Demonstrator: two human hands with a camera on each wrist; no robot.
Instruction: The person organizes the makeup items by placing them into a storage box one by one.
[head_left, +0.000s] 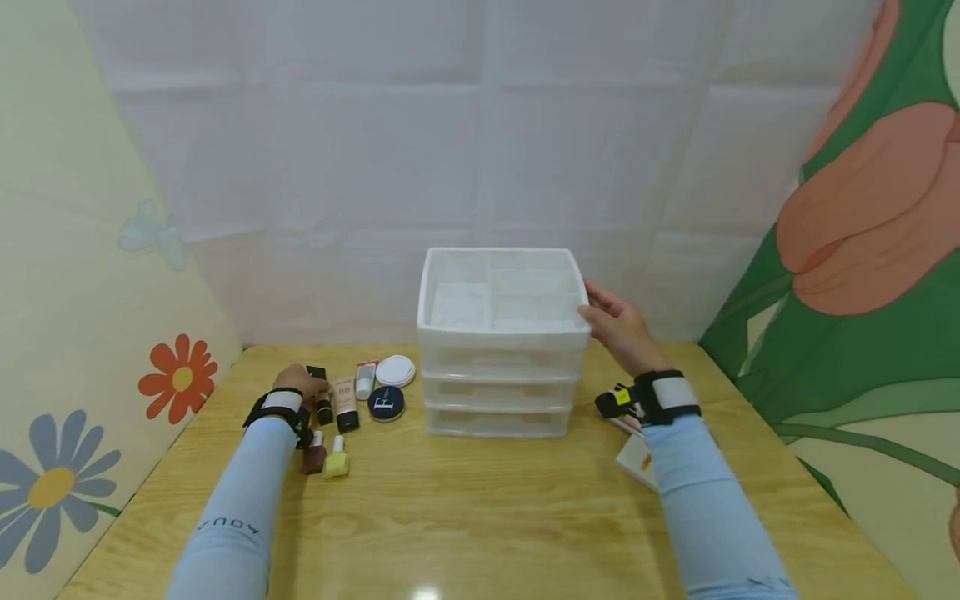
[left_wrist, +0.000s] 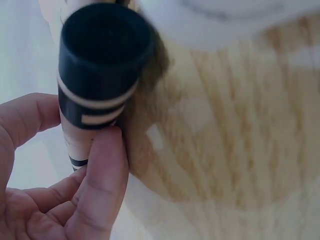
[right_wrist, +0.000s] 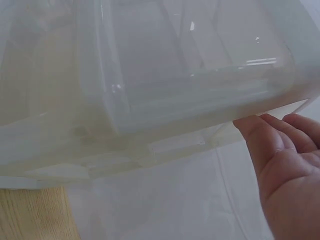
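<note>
left hand [left_wrist: 45,200]: fingers [left_wrist: 100,185] and thumb pinch a small tube [left_wrist: 97,75] with a black cap and pale body, cap pointing toward the wrist camera; the grip sits low on the body, likely so the cap end stays free. in the head view the tube [head_left: 323,406] is left of the drawer unit [head_left: 502,367], just above the tabletop [head_left: 480,508]; whether it touches the tabletop cannot be told.

right hand [head_left: 618,327]: fingers [right_wrist: 262,137] straight and relaxed, tips resting against the right upper rim of the drawer unit, gripping nothing; the touch looks like steadying.

drawer unit: white, translucent, three drawers under a divided top tray, at the middle of the tabletop.

left of the drawer unit, close together: a second tube [head_left: 346,403], a small white tube [head_left: 365,379], a round white compact [head_left: 395,371], a round dark compact [head_left: 386,403], a dark red nail polish [head_left: 314,454], a yellow nail polish [head_left: 337,461].

right of the drawer unit: a flat white packet [head_left: 636,460], mostly hidden under the right sleeve.

hard to make out: labels on all items; drawer contents blurred.
</note>
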